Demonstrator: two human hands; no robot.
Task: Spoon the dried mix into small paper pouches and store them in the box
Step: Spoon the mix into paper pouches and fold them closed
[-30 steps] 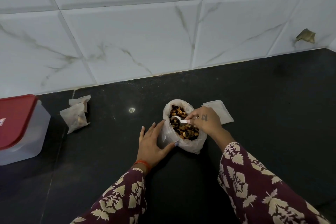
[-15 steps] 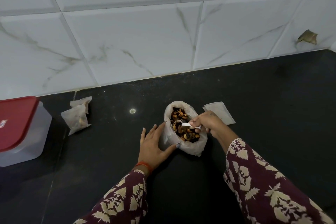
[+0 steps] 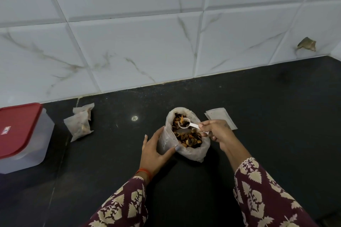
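Observation:
A clear plastic bag (image 3: 193, 153) of dried mix (image 3: 188, 138) stands open mid-counter. My right hand (image 3: 216, 133) pinches the handle of a small white spoon (image 3: 184, 123). Its bowl hovers over the bag's far side with a few bits of mix in it. My left hand (image 3: 154, 150) holds a small paper pouch (image 3: 167, 141) upright against the bag's left side, thumb in front and fingers behind. Two filled pouches (image 3: 79, 127) lie at the left. The storage box (image 3: 25, 153) with its red lid (image 3: 18, 127) on stands at the far left edge.
Flat empty pouches (image 3: 220, 116) lie just behind my right hand. The white tiled wall (image 3: 147, 51) borders the black counter (image 3: 276, 125) at the back. A brown chipped spot (image 3: 307, 44) marks the wall at the right.
The spoon has come up out of the mix and now sits higher, over the bag's far side. My left fingers, spread before, have curled round the pouch.

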